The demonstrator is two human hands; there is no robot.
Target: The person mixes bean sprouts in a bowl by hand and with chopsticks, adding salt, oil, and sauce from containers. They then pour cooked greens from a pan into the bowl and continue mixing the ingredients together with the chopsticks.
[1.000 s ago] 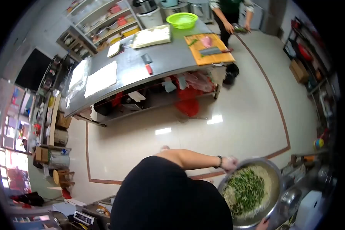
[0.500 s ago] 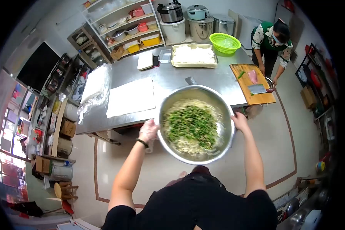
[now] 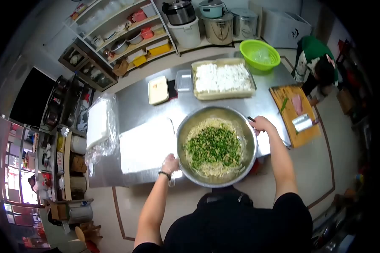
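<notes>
A large steel bowl (image 3: 250, 168) sits over the table's near edge, holding pale shreds topped with chopped greens (image 3: 213, 145). My left hand (image 3: 170, 163), in a clear plastic glove with a dark bracelet at the wrist, grips the bowl's left rim. At the upper right rim, my right hand (image 3: 262, 125) is closed, with a small dark stick-like piece (image 3: 251, 119) at its fingertips. A white sheet (image 3: 145, 147) lies left of the bowl. Behind the bowl stands a tray (image 3: 223, 96) of white, crumbly food.
On the steel table (image 3: 133, 88) are a plastic-wrapped white stack (image 3: 98, 122), a cream container (image 3: 158, 90) and a green basket (image 3: 261, 57). A cutting board (image 3: 283, 95) carries a cleaver (image 3: 302, 122) and pink meat (image 3: 297, 104). A person (image 3: 316, 63) bends at the right.
The bowl and my hands are closer to the table, with the bowl partly over it. The white sheet and tray appear lower in view. The other person has bent down further.
</notes>
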